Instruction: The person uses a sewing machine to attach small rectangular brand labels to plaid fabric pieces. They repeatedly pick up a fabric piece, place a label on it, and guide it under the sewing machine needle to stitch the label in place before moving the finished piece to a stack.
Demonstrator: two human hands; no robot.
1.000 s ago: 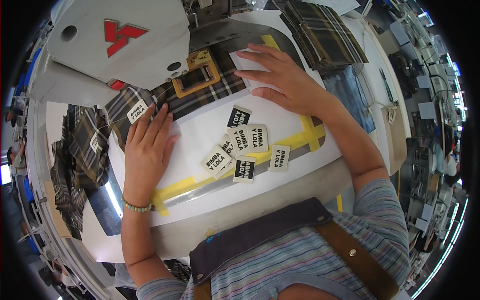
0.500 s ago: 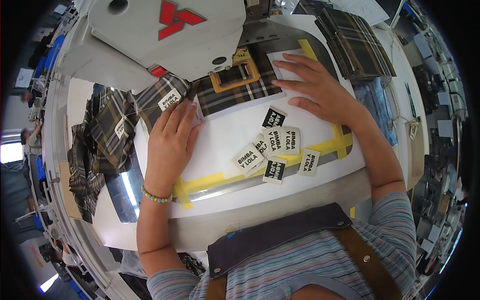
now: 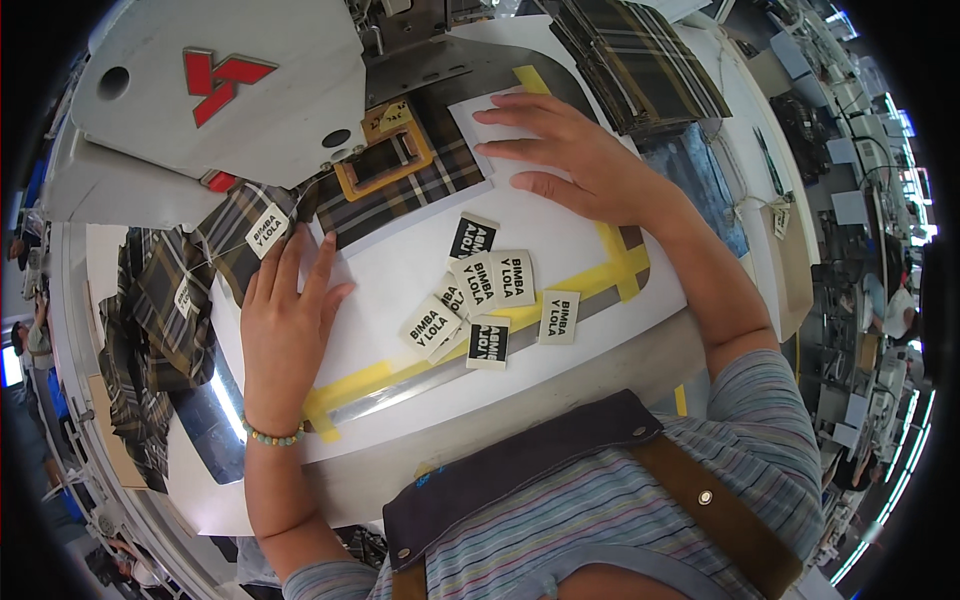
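Note:
My left hand (image 3: pixel 285 320) lies with fingers apart, fingertips at the near left edge of a plaid strip (image 3: pixel 365 210) beside a labelled plaid piece (image 3: pixel 240 265). My right hand (image 3: pixel 590 170) is spread, fingertips over a white card (image 3: pixel 475 130) at the strip's right end. A small yellow clamp frame (image 3: pixel 385 175) sits on the strip under the white sewing machine head (image 3: pixel 150 90). Between my hands, several fabric labels (image 3: pixel 514 278), light and dark, lie loosely piled on the white work plate (image 3: pixel 370 310) edged with yellow tape (image 3: pixel 630 260); a single label (image 3: pixel 558 315) lies apart.
A stack of folded plaid pieces (image 3: pixel 645 70) stands at the back right. Crumpled plaid pieces (image 3: pixel 150 320) are gathered at the left. A dark slim tool (image 3: pixel 768 160) lies on the right table edge. Other people (image 3: pixel 895 320) and machines show at both rims.
The view has shifted right and back. My left fingertips have moved slightly toward me from where they were a second ago; my right hand stays in about the same place.

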